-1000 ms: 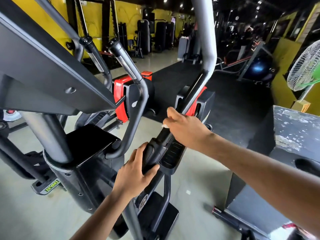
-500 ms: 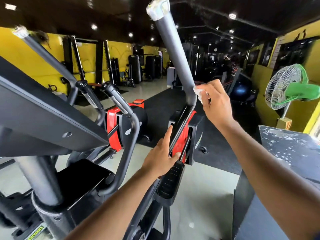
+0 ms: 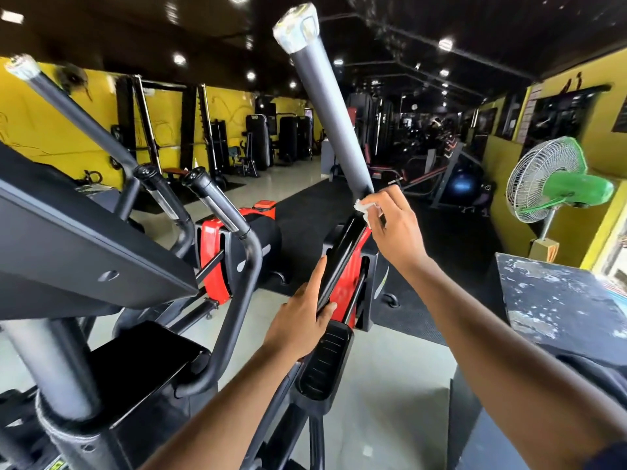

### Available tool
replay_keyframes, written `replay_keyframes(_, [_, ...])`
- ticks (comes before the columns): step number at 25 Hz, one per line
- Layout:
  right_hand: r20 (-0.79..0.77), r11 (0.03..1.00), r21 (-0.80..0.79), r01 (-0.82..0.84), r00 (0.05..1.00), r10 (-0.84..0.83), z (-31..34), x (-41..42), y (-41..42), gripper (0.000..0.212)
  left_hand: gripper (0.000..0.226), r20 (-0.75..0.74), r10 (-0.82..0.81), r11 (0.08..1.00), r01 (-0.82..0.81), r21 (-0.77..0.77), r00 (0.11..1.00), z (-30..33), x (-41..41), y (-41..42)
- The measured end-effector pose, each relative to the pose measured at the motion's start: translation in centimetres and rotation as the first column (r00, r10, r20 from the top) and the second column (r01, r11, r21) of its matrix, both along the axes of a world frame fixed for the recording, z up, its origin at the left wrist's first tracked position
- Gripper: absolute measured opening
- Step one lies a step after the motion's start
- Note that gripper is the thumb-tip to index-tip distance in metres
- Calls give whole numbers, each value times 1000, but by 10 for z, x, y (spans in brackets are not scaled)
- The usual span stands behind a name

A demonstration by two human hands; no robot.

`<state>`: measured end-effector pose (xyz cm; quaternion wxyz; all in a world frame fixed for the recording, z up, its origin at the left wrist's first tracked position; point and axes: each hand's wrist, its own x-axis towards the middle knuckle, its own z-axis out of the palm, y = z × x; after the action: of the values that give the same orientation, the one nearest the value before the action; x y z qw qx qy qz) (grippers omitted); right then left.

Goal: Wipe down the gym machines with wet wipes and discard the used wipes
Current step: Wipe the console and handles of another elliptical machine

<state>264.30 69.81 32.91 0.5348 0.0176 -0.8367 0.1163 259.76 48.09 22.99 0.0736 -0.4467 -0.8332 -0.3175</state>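
Since half a second ago little has shifted; both hands stay on the elliptical's right swing arm (image 3: 342, 252). Left hand (image 3: 300, 322) grips the black lower bar, fingers curled round it. Above those fingers, the right hand (image 3: 393, 225) pinches a crumpled white wet wipe (image 3: 364, 207) against the base of the grey foam handle (image 3: 334, 127).

Head view, close, forward-down over handlebar (image 3: 330, 130).
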Motion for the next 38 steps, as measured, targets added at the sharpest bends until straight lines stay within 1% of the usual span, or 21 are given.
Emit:
replay_keyframes(3, [-69, 999, 34, 36, 997, -33, 14, -7, -4, 20, 87, 8, -13, 1000, 13, 2, 1000, -1, -3, 0])
replay_keyframes(6, [-119, 996, 82, 35, 993, -25, 23, -7, -11, 19, 88, 17, -20, 1000, 20, 5, 1000, -1, -2, -1])
replay_keyframes(10, [-240, 992, 126, -20, 969, 50, 51, -10, -31, 19, 87, 33, -13, 1000, 13, 11, 999, -1, -2, 0])
replay_keyframes(12, [-308, 983, 176, -52, 946, 105, 74, -13, -43, 17, 88, 35, -12, 1000, 11, 13, 999, -1, -2, -1])
replay_keyframes(15, [-349, 967, 247, -62, 925, 149, 99, -15, -49, 16, 88, 36, -7, 1000, 7, 11, 999, 0, -2, 0])
replay_keyframes(17, [-333, 959, 282, -41, 933, 138, 94, -15, -42, 16, 87, 30, -12, 1000, 11, 13, 999, -1, -2, -1])
replay_keyframes(19, [-286, 956, 293, 3, 955, 84, 75, -12, -26, 17, 87, 27, -16, 1000, 16, 19, 1000, -1, -2, -1])
replay_keyframes(21, [-198, 960, 277, 36, 980, 20, 52, -9, -5, 19, 88, 30, -15, 1000, 14, 12, 999, -2, -2, -1])
replay_keyframes(24, [-73, 968, 249, 29, 997, -11, 26, -2, 13, 22, 88, 31, -14, 1000, 14, 2, 999, -1, -1, -1])
replay_keyframes(27, [-63, 986, 167, -13, 998, 24, 27, 0, 7, 21, 88, 37, -12, 1000, 12, -5, 999, 1, 0, -2])
replay_keyframes(29, [-108, 993, 109, -42, 993, 54, 42, -2, -7, 21, 88, 34, -10, 1000, 10, -5, 999, 0, 0, -2])
replay_keyframes(32, [-217, 992, 90, -85, 971, 102, 73, -7, -33, 19, 89, 44, -10, 1000, 10, -5, 999, 1, -1, -1])
replay_keyframes(35, [-327, 981, 145, -130, 929, 171, 105, -10, -56, 15, 89, 32, -8, 1000, 8, -6, 999, 1, -1, -1])
replay_keyframes(38, [-404, 967, 217, -136, 889, 216, 134, -13, -77, 13, 88, 28, -3, 1000, 3, -11, 1000, 1, 0, -1])
